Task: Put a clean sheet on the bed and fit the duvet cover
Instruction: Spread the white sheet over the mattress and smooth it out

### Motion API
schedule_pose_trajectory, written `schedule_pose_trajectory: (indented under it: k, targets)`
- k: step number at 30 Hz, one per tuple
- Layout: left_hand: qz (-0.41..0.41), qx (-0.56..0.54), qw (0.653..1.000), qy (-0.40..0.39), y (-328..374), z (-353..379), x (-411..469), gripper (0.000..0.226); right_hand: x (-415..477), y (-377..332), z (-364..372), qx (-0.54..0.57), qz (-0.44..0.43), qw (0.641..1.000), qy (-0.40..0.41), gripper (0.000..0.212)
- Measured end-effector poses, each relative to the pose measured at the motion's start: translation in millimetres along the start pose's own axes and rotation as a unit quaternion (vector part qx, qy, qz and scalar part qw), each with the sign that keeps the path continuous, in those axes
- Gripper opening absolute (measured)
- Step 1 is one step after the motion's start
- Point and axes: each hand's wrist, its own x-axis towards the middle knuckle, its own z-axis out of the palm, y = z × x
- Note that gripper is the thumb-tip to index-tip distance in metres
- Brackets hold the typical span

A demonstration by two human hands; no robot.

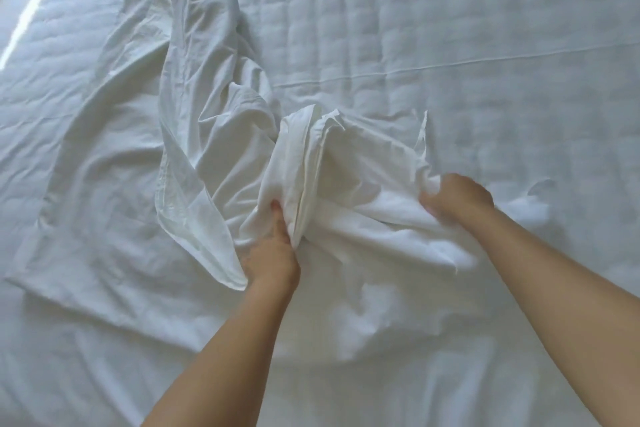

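A white sheet (214,135) lies crumpled and partly spread over the bed, with a long twisted fold running up toward the top left. The quilted white mattress (450,28) shows bare on the right and far side. My left hand (272,253) grips a bunched, folded wad of the sheet near the middle, thumb on top. Further right, my right hand (455,198) clutches another gathered edge of the same cloth, its fingers curled into the fabric. Between both hands the cloth stands up in stiff pleats.
The bed's left edge (20,28) catches a bright strip of light at the upper left, with floor beyond the corner. A seam line (450,62) crosses the mattress from the middle to the right.
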Motion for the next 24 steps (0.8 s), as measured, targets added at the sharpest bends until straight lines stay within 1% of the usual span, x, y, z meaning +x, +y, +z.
schedule_pose_trajectory:
  k: [1,2,3,4,5,7,10,12,14,15,16,17,18,19,20,21,22,23,24]
  targets:
    - [0.013,-0.027,0.999,0.032,-9,2,1,0.083,-12,0,4,0.001,-0.032,0.999,-0.017,0.039]
    - [0.020,-0.051,0.996,0.064,-17,1,2,0.062,-27,0,11,-0.004,-0.064,0.998,-0.014,0.032]
    - [0.019,-0.060,0.995,0.082,-25,-2,5,0.047,-44,1,20,-0.007,-0.089,0.996,-0.002,0.027]
    - [0.011,-0.054,0.994,0.090,-33,-6,7,0.040,-62,2,31,-0.005,-0.103,0.995,0.012,0.026]
    - [0.003,-0.047,0.995,0.093,-41,-12,9,0.038,-80,4,41,0.001,-0.108,0.994,0.026,0.026]
    - [-0.004,-0.056,0.993,0.106,-52,-23,12,0.035,-109,12,58,0.029,-0.098,0.993,0.053,0.029]
    - [0.018,-0.103,0.990,0.096,-57,-36,10,0.018,-131,24,63,0.137,-0.044,0.983,0.110,0.026]
    - [0.071,-0.121,0.987,0.074,-53,-41,5,0.010,-140,34,56,0.224,0.004,0.963,0.151,0.022]
    - [0.123,-0.113,0.982,0.087,-46,-47,0,0.008,-150,50,50,0.298,0.077,0.933,0.186,0.019]
    - [0.140,-0.113,0.977,0.111,-40,-54,-1,0.008,-155,64,51,0.327,0.124,0.918,0.185,0.019]
    - [0.154,-0.113,0.971,0.142,-34,-63,-2,0.007,-160,79,52,0.350,0.173,0.906,0.164,0.023]
    - [0.172,-0.109,0.963,0.176,-25,-74,-1,0.008,-166,94,55,0.372,0.212,0.895,0.125,0.025]
    - [0.196,-0.096,0.954,0.204,-15,-87,0,0.010,-171,107,57,0.382,0.239,0.890,0.069,0.022]
    - [0.224,-0.082,0.946,0.219,-3,-100,0,0.011,-175,114,58,0.367,0.257,0.894,0.014,0.021]
    - [0.251,-0.069,0.939,0.224,9,-113,0,0.012,-176,117,56,0.326,0.272,0.905,-0.020,0.031]
    - [0.276,-0.060,0.932,0.226,22,-124,-1,0.012,-172,116,54,0.278,0.269,0.922,-0.014,0.043]
    - [0.299,-0.051,0.925,0.230,34,-133,-1,0.013,-164,109,48,0.240,0.246,0.939,0.027,0.054]
    - [0.320,-0.040,0.916,0.236,45,-140,-2,0.015,-153,99,39,0.215,0.199,0.953,0.077,0.064]
    - [0.339,-0.029,0.908,0.244,55,-145,-3,0.015,-141,83,26,0.202,0.128,0.964,0.113,0.074]
